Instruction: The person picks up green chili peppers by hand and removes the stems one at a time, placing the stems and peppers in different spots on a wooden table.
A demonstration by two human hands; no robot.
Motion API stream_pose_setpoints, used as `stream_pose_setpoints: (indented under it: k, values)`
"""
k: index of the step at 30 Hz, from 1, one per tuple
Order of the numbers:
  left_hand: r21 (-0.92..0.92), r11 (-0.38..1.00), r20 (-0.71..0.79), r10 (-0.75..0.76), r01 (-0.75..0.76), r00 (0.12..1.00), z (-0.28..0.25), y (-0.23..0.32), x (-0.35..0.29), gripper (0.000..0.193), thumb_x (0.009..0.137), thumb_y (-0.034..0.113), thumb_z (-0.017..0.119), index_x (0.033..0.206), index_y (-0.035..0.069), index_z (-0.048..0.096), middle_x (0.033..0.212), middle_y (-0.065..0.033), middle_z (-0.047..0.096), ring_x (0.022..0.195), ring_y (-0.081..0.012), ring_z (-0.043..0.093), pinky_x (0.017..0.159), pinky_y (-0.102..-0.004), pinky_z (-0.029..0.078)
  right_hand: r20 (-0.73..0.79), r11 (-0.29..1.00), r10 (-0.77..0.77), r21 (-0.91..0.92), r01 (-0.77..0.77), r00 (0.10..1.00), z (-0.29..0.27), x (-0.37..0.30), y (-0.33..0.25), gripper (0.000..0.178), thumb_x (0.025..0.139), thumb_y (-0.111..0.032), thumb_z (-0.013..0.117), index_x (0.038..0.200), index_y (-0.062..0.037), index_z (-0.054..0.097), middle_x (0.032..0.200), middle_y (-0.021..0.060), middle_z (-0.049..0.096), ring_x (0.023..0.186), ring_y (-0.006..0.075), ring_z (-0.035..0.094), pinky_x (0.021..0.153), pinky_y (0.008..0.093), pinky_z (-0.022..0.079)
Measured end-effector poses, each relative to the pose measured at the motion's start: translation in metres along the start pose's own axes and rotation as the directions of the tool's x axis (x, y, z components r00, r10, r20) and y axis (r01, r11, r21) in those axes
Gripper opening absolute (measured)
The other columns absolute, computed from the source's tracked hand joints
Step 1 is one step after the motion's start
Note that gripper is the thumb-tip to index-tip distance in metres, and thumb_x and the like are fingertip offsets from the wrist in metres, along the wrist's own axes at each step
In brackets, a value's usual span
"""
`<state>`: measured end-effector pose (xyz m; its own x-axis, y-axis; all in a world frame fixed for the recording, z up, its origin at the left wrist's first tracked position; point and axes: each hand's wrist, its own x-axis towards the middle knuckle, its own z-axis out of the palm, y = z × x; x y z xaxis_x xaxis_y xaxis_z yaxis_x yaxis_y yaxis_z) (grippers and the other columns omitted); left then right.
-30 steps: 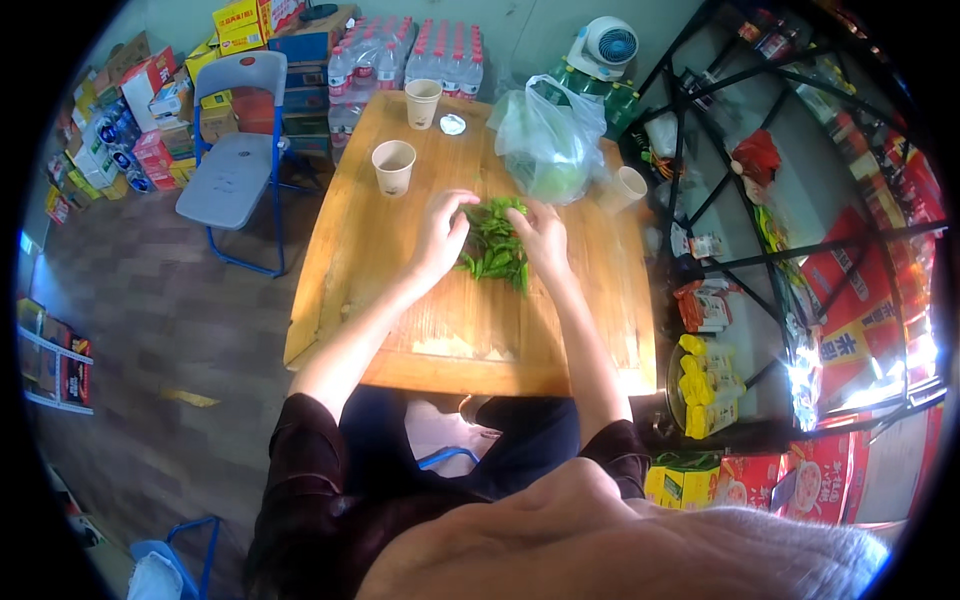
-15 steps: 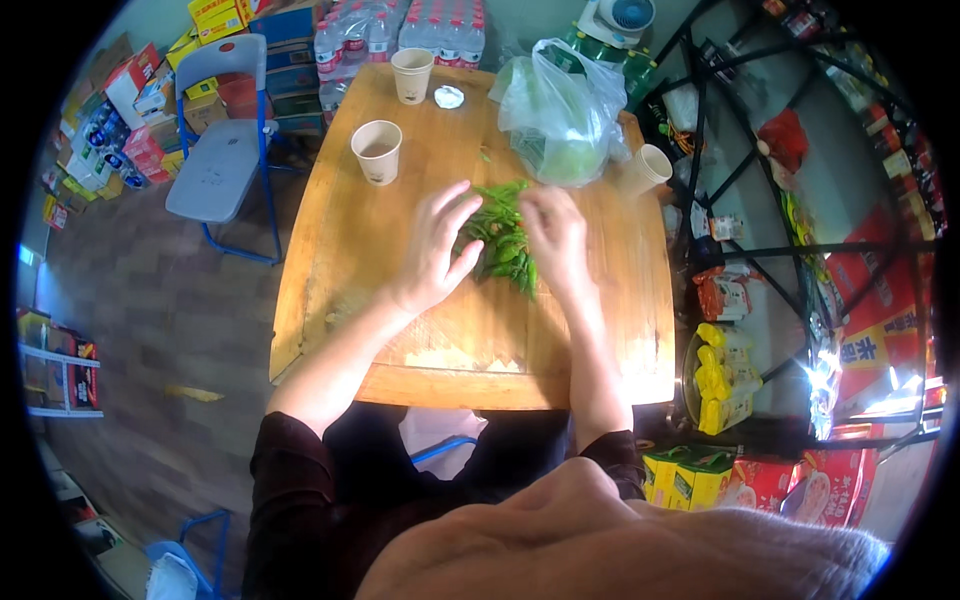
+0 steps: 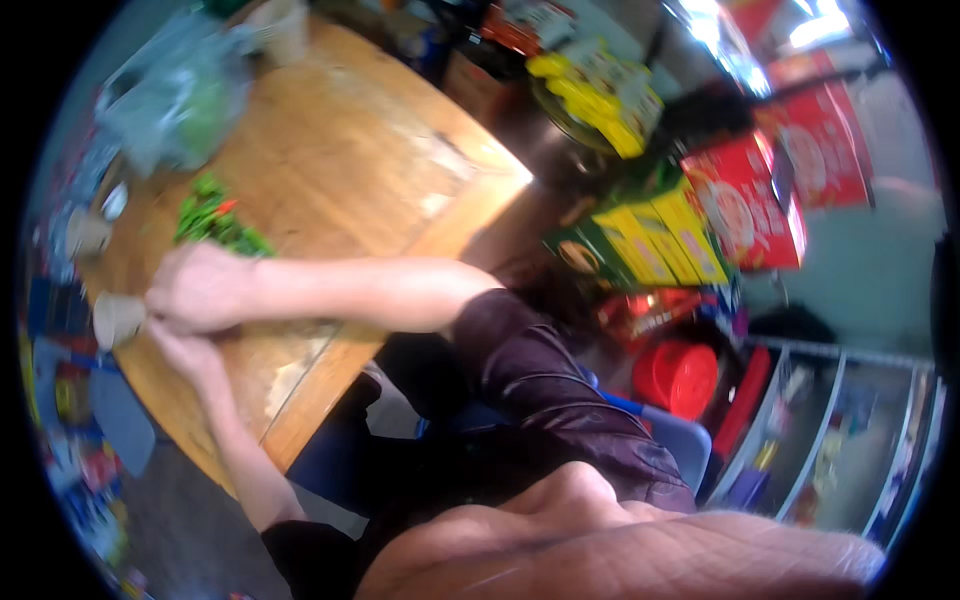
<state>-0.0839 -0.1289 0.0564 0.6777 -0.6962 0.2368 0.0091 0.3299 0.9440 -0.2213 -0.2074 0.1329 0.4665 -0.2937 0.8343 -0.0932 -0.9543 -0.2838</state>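
Observation:
A small pile of green chili peppers (image 3: 205,215) with a red one among them lies on the wooden table (image 3: 310,130). My right hand (image 3: 205,285) is closed and reaches across just on the near side of the pile. Directly below it, my left hand (image 3: 182,345) meets it; its fingers are mostly hidden and blurred. Whatever is between the two hands cannot be made out. A paper cup (image 3: 118,320) stands right beside the hands, at the table's left edge.
Farther up the table are a plastic bag (image 3: 185,100) with something green inside, and more paper cups (image 3: 90,232), (image 3: 280,30). To the right stand yellow-green boxes (image 3: 640,240), red boxes (image 3: 745,200), a red round stool or tub (image 3: 677,380) and a metal rack (image 3: 830,430).
The view has swung strongly to the right, so the table now sits at the left. My hands, apart over the peppers before, have come together beside the pile, near a cup.

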Motion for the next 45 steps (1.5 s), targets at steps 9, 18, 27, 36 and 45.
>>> stream_pose_setpoints:
  k: [9, 18, 27, 36, 45]
  values:
    - [0.488, 0.781, 0.254, 0.300, -0.390, 0.919, -0.001, 0.016, -0.011, 0.033, 0.098, 0.014, 0.041, 0.124, -0.006, 0.043, 0.115, -0.0180, 0.052, 0.104, -0.0234, 0.052, 0.091, -0.0351, 0.042, 0.331, 0.981, 0.106, 0.121, -0.154, 0.938, 0.006, -0.002, 0.018, 0.022, 0.076, -0.028, 0.056, 0.069, -0.0113, 0.070, 0.071, 0.0110, 0.068, 0.071, 0.0294, 0.066, 0.060, 0.0417, 0.051]
    - [0.236, 0.929, 0.259, 0.223, -0.285, 0.940, 0.065, 0.037, -0.004, 0.018, 0.097, 0.016, 0.047, 0.112, 0.005, 0.049, 0.088, -0.0045, 0.053, 0.076, -0.0122, 0.050, 0.069, -0.0257, 0.043, 0.197, 0.338, 0.546, 0.838, -0.429, 0.814, -0.007, -0.002, 0.081, 0.015, 0.080, -0.016, 0.055, 0.076, -0.0031, 0.062, 0.076, 0.0140, 0.064, 0.066, 0.0272, 0.063, 0.059, 0.0409, 0.048]
    - [0.008, 0.999, 0.102, 0.040, -0.041, 0.994, 0.045, 0.054, 0.000, 0.009, 0.095, 0.009, 0.046, 0.103, 0.009, 0.051, 0.088, -0.0025, 0.055, 0.065, -0.0055, 0.044, 0.053, -0.0201, 0.034, 0.096, 0.388, 0.834, 0.599, -0.701, 0.543, -0.040, -0.011, 0.140, 0.021, 0.086, -0.018, 0.054, 0.086, 0.0005, 0.064, 0.070, 0.0076, 0.063, 0.063, 0.0173, 0.058, 0.059, 0.0302, 0.043]
    - [0.147, 0.985, 0.145, 0.065, -0.087, 0.987, 0.036, 0.029, -0.013, 0.013, 0.090, 0.003, 0.046, 0.100, 0.008, 0.051, 0.088, -0.0010, 0.055, 0.062, -0.0038, 0.042, 0.052, -0.0176, 0.033, 0.044, 0.825, 0.557, 0.092, -0.558, 0.830, -0.021, 0.000, 0.075, 0.017, 0.082, -0.016, 0.062, 0.093, -0.0036, 0.065, 0.075, 0.0151, 0.063, 0.068, 0.0308, 0.062, 0.063, 0.0380, 0.048]
    - [0.319, 0.906, 0.146, 0.243, -0.278, 0.959, 0.035, 0.044, -0.014, 0.018, 0.089, 0.009, 0.051, 0.106, 0.004, 0.054, 0.091, -0.0106, 0.061, 0.080, -0.0217, 0.059, 0.070, -0.0300, 0.045, 0.279, 0.826, 0.454, -0.489, -0.282, 0.846, 0.007, 0.014, 0.046, 0.037, 0.079, -0.032, 0.071, 0.098, -0.0013, 0.064, 0.096, 0.0168, 0.061, 0.091, 0.0346, 0.060, 0.073, 0.0423, 0.050]
